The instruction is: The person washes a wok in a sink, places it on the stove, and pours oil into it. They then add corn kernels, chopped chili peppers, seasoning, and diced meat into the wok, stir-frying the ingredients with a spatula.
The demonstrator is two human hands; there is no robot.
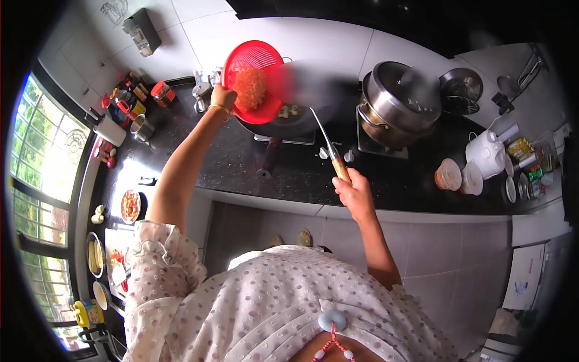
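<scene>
My left hand (pixel 223 98) grips the rim of a red plastic colander (pixel 256 53), which is tilted over a dark pan (pixel 301 128) on the stove. Inside the colander lies a mass of small orange pieces (pixel 249 87). Some pale pieces show in the pan, partly hidden by the colander and a blurred haze. The pan's dark handle (pixel 269 155) points toward me. My right hand (pixel 356 192) is closed round the wooden handle of a metal utensil (pixel 325 140), whose far end reaches the pan's right side.
A large lidded steel pot (pixel 395 108) stands on the right burner. Two bowls (pixel 448 175) and a white appliance (pixel 485 152) are farther right. At the left are jars (pixel 163 93), a metal cup (pixel 142 128), a knife block (pixel 110 131) and a bowl of red pieces (pixel 130 205).
</scene>
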